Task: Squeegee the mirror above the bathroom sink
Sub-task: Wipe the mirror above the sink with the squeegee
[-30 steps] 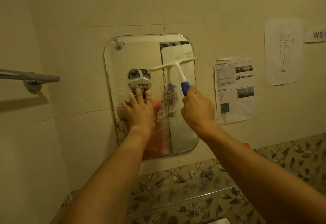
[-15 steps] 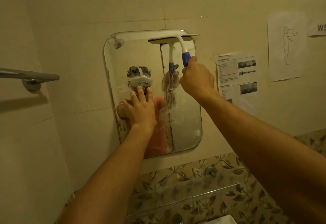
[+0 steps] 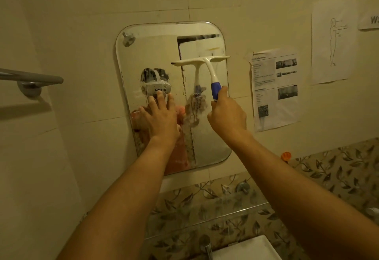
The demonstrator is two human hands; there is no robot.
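A rounded rectangular mirror [image 3: 155, 54] hangs on the tiled wall, streaked with water in its lower middle. My right hand [image 3: 226, 115] grips the blue handle of a white squeegee [image 3: 202, 62], whose blade lies flat on the mirror's upper right part. My left hand [image 3: 162, 116] presses flat against the mirror's middle left, fingers spread. The glass reflects both hands and the squeegee.
A grey towel bar [image 3: 30, 78] sticks out of the left wall. Printed sheets [image 3: 274, 89] and a figure drawing [image 3: 332, 42] are taped to the right of the mirror. Below are a glass shelf [image 3: 207, 220], a tap [image 3: 206, 245] and the white sink's corner [image 3: 248, 248].
The squeegee rose from mid-mirror to the top edge, then came down the right side to its present height. My left hand stayed pressed on the glass.
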